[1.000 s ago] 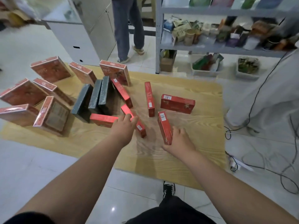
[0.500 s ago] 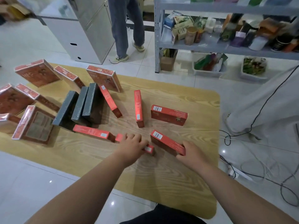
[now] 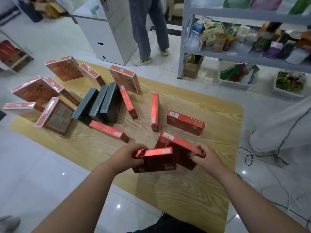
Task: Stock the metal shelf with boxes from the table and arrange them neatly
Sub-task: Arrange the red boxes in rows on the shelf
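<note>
My fingertips are tucked behind the two boxes, and the shelf (image 3: pixel 239 52) is cut off at the top and right. Wooden table (image 3: pixel 193 195), white tiled floor. My left hand (image 3: pixel 127 154) is closed on a red box (image 3: pixel 155 160); my right hand (image 3: pixel 206 157) grips another box (image 3: pixel 180 147) just behind, the two touching.

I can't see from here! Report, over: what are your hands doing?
Left hand grips shiny red flat box. Right hand grips second red flat box. Both lifted off wooden table. Grey metal shelf ahead, already crowded.
</note>
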`<state>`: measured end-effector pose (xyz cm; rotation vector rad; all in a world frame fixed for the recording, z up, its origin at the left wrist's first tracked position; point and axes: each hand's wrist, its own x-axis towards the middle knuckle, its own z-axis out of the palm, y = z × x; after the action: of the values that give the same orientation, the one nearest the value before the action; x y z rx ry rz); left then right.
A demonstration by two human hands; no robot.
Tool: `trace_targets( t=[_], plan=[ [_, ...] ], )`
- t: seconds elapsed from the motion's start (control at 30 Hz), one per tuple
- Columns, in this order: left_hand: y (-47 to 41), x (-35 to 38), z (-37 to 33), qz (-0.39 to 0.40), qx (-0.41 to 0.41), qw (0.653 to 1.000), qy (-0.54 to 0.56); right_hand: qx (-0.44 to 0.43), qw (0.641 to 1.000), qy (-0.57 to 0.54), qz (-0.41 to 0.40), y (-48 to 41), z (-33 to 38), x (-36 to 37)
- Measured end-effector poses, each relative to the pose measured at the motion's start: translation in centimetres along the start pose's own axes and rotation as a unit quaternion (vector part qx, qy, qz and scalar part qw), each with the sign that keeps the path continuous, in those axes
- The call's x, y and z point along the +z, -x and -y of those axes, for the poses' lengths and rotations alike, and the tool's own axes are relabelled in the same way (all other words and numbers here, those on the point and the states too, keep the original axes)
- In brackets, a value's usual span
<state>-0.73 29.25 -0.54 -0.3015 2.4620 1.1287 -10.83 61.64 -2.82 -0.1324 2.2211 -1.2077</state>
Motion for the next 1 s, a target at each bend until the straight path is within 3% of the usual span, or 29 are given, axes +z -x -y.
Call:
trace_targets(
  t=[0.07, 0.17, 0.3, 0.5, 0.67, 1.0],
  plan=[
    [3.2, -1.0, 0.1, -0.045, -0.033, 0.986, 0.16, -0.02, 0.999, -0.048, 0.012, -0.1, 2.0, 0.3],
    [8.4, -1.9, 0.9, -0.149, -0.057, 0.926, 0.342, -0.059, 0.992, -0.111, 0.028, -0.1, 5.7, 2.3],
    [16.3, -2.8, 3.6, -0.278, -0.102, 0.834, 0.466, -0.085, 0.98, -0.157, 0.09, 0.4, 10.8, 7.7],
    [31.9, -2.4, 8.1, -0.468, -0.142, 0.707, 0.51, -0.139, 0.953, -0.15, 0.222, 5.2, 19.1, 19.1],
    [46.4, 0.2, 9.9, -0.62, -0.165, 0.597, 0.482, -0.201, 0.917, -0.102, 0.328, 14.1, 25.2, 29.2],
    [68.6, 5.6, 8.2, -0.816, -0.194, 0.376, 0.394, -0.276, 0.792, -0.041, 0.542, 32.1, 35.1, 48.5]
  ],
)
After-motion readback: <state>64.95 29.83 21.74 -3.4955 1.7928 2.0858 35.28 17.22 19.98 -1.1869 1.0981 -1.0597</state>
